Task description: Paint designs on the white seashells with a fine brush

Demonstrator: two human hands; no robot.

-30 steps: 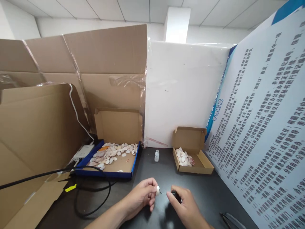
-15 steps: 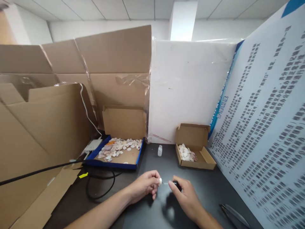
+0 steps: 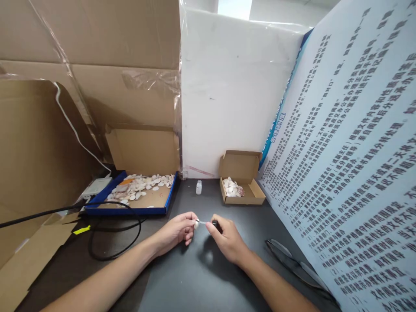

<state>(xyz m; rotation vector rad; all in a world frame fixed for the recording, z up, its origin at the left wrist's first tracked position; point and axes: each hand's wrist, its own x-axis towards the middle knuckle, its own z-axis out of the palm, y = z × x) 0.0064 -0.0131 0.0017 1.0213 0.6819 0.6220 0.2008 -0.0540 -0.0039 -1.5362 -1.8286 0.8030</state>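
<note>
My left hand [image 3: 178,229] pinches a small white shell [image 3: 196,224] between thumb and fingertips, low over the dark table. Opposite it, my right hand [image 3: 227,238] is closed round a black-handled tool [image 3: 215,224]. Its thin, pale shaft points left, with the tip at the shell; whether the tip touches or only overlaps it, I cannot tell. Most of the handle is hidden by my fingers. Beyond both hands stands a small clear bottle [image 3: 199,187] with a label.
A blue-rimmed box [image 3: 130,211] of shells lies at the back left, and a smaller cardboard box [image 3: 245,200] of shells at the back right. A black cable [image 3: 140,225] loops on the left. Dark-framed glasses [image 3: 292,260] lie right, beside a printed board [image 3: 344,143].
My view has tilted down and shifted. The tool in my right hand has come closer to the shell, which stays pinched in my left hand.
</note>
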